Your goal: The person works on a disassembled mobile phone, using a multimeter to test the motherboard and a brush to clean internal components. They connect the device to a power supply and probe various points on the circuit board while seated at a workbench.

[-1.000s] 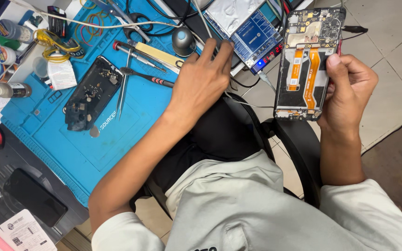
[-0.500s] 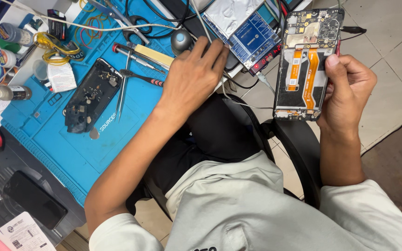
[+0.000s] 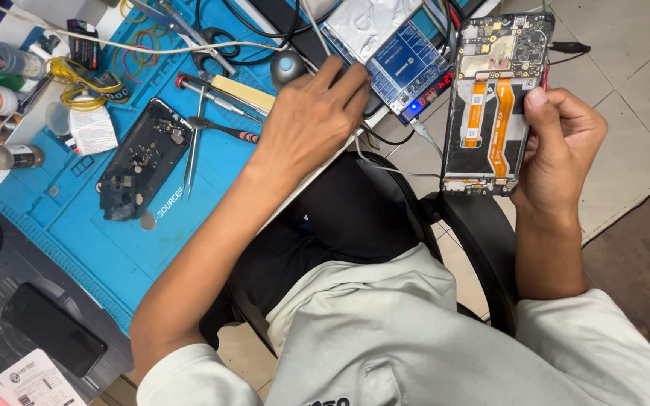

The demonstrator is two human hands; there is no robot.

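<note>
So here's where I'm at with this one. My right hand [image 3: 562, 146] has its fingers wrapped around the edge of the opened black smartphone with its back off and two orange flex ribbons running down the middle [image 3: 494, 105], thumb pressed against the near side of the frame, holding it up in the air off the counter edge. The board at the top of it is bare, so the strip-down part looks done to me.

My left hand [image 3: 314, 120] is out over the blue silicone repair mat [image 3: 77, 225], palm down, fingers half curled and spread. Its fingertips rest at the small blue test board with a lit red readout [image 3: 404, 68], just past the round grey knob-shaped tool [image 3: 289, 68]. I can't tell if it's pinching anything; nothing shows between the fingers.

Just left of that hand lie the red-handled screwdriver [image 3: 212, 94], a second slim driver [image 3: 223, 129] and steel tweezers [image 3: 193, 150], all loose. Further out from the fingers sits the removed black plastic back cover [image 3: 141, 158], inside face up. A thin white cable [image 3: 385, 162] runs from the test board toward the phone.

My read: opened up and into the testing stage. Closing is all still left, since the cover is well apart from the phone and no tool is in hand.
</note>
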